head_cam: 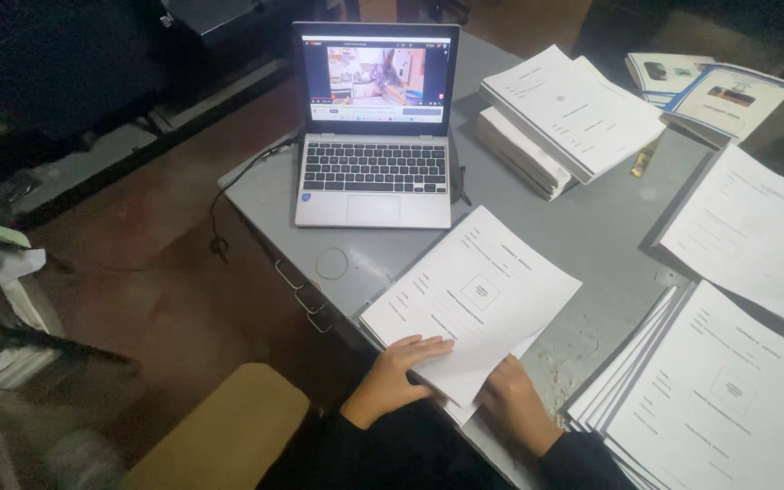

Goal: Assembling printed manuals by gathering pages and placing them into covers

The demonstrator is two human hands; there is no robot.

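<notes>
Head view, looking down on a grey metal worktop [592,227]. A thin stack of printed sheets [474,295] lies at the lower centre of the frame, at the worktop's near edge. The left hand [396,377] lies flat on the stack's near corner, fingers spread, its grip open and closed on nothing. The right hand [514,404] sits at the stack's lower edge with its fingers hidden under the top sheet; whether that grip pinches the paper cannot be told. An open laptop [374,127] stands at upper centre. Further paper stacks [573,113] lie at upper right, and another pile [719,390] at lower right.
</notes>
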